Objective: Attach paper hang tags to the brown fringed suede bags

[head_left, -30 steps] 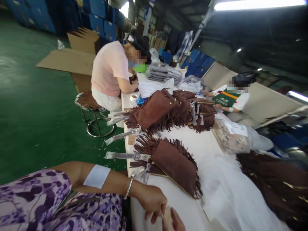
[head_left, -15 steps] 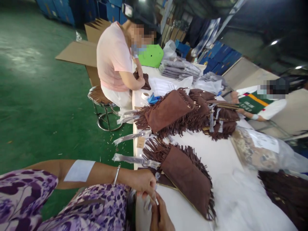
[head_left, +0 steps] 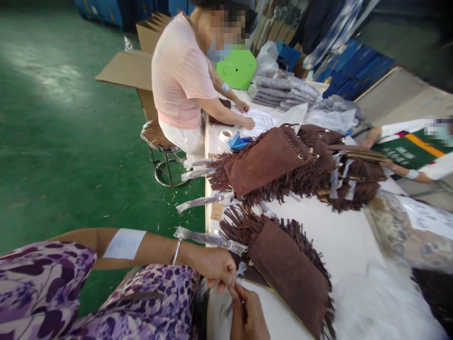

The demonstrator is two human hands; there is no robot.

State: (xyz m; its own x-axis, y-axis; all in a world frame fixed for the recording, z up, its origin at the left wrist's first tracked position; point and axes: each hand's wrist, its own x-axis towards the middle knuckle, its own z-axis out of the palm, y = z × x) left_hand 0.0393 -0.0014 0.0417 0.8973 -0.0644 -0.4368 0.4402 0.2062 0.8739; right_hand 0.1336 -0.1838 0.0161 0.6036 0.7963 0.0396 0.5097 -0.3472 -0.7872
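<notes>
Since the earlier frame, the co-worker in a pink shirt (head_left: 182,71), at upper centre, had moved both hands (head_left: 249,123) out over a white sheet (head_left: 260,118), and most things had slid toward the right of the frame. A green floor (head_left: 53,165) filled the left side. A white bench (head_left: 347,231) ran from the lower centre up toward the upper right. A second co-worker in a green apron (head_left: 406,151) stood at the right edge. Across the middle of the bench lay a pile of brown fringed bags (head_left: 264,163). Rumpled clear plastic (head_left: 382,302) covered the lower right. At lower centre-right, the nearest brown bag (head_left: 290,274) lay tilted, a gold zip along its lower-left edge, just beside the wearer's hands. At bottom centre, the left hand (head_left: 217,268) was curled and the right hand (head_left: 249,314) rose from below; their fingertips met, but I could not tell whether they pinched anything. Just above them, a plastic-wrapped strap (head_left: 208,239) pointed left past the bench edge. Smaller still were a tape roll (head_left: 225,136) near the pile and a silver bracelet (head_left: 176,251) on the left wrist.
</notes>
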